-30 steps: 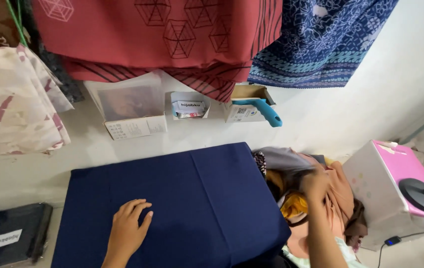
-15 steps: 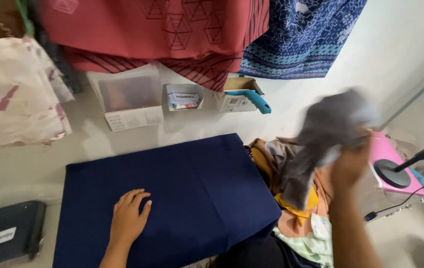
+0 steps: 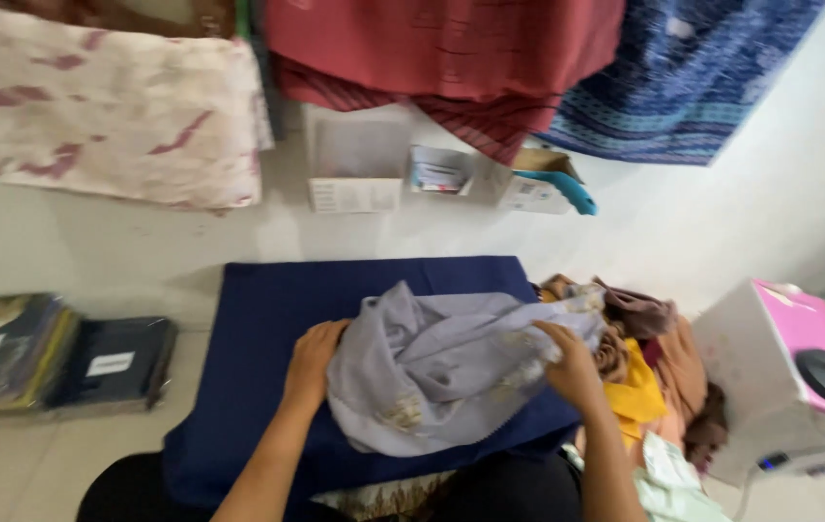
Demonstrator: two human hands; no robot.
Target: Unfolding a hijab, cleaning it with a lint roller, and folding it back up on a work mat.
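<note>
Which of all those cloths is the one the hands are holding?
The pale grey cloth, bunched on the navy blue cloth. The left hand and right hand grip its two sides. The orange and brown ones in the cloth pile lie untouched beside it.

We see both forearms reaching forward from the lower edge, bare. Left hand [image 3: 313, 360] lies knuckles up, fingers curled under and gripping. Right hand [image 3: 572, 362] sits level with it, well apart, fingers likewise closed, wrist bent slightly inward.
</note>
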